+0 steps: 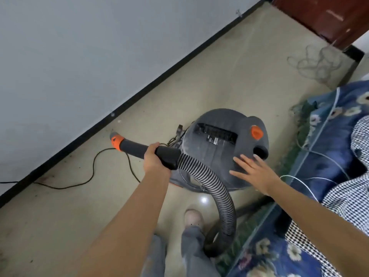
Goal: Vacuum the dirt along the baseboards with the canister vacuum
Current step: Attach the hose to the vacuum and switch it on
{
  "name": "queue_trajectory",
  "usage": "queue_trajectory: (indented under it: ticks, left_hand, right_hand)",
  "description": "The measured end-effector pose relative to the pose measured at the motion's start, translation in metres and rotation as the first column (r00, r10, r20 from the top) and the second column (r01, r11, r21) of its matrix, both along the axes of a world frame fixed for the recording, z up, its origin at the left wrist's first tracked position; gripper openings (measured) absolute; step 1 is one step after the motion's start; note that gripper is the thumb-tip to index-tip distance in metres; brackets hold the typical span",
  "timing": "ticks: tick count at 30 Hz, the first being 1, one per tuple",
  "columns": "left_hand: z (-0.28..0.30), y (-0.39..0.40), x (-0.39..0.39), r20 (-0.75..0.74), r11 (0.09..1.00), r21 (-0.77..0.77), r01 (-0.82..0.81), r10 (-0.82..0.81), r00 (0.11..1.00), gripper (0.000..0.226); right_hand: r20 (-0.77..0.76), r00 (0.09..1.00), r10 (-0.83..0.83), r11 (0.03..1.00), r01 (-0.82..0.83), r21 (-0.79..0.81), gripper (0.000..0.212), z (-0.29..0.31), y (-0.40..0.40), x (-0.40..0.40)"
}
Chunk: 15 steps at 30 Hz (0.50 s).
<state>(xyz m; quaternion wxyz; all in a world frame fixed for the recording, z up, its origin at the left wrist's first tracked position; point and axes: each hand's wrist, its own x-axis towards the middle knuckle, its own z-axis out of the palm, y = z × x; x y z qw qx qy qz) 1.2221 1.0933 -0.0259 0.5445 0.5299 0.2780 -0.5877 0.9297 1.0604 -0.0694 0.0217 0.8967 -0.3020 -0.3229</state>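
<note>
Nearest the camera, the ribbed hose (216, 188) loops down past the person's foot (194, 217) and climbs to the black wand handle (166, 155). The left hand (154, 159) is wrapped round that handle, fingers curled over the top. The right hand (253, 169) lies flat with fingers spread on the dusty lid of the canister vacuum (223, 144), pressing or steadying it and gripping nothing.

The wand's long axis runs from the left hand away and to the left, ending in the orange-collared nozzle (116, 141). The nozzle tip sits near the black baseboard (127, 107) but a little short of it, just above or on the floor (219, 76); the view does not settle whether it touches. The baseboard runs diagonally, from lower left to upper right, so the wand meets it roughly crosswise. Dark specks of dirt (74, 156) lie along its foot, to the left of the nozzle, which suggests the coming sweep goes leftward along the wall. The power cord (93, 168) snakes across that stretch and may catch the tip.

Farther off, a tangle of string (315, 62) lies on the floor near a dark red door (329, 15).
</note>
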Motion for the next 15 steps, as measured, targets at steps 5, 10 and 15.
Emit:
queue_trajectory:
  ticks: [5,10,15]
  left_hand:
    - [-0.025,-0.021,-0.03,0.045,0.991,0.127,0.046,-0.052,0.998,0.022]
    - [-0.036,-0.041,-0.04,0.075,0.984,0.156,0.091,-0.104,0.992,0.017]
    - [-0.036,-0.062,-0.032,0.175,0.971,0.171,0.165,-0.195,0.965,0.026]
  right_hand:
    - [-0.003,0.925,0.379,0.918,-0.376,0.127,0.113,-0.024,-0.048,-0.009]
    - [0.092,0.887,0.452,0.872,-0.461,0.166,0.065,-0.049,-0.063,-0.014]
    - [0.181,0.939,0.293,0.933,-0.322,0.16,0.062,-0.067,-0.066,-0.004]
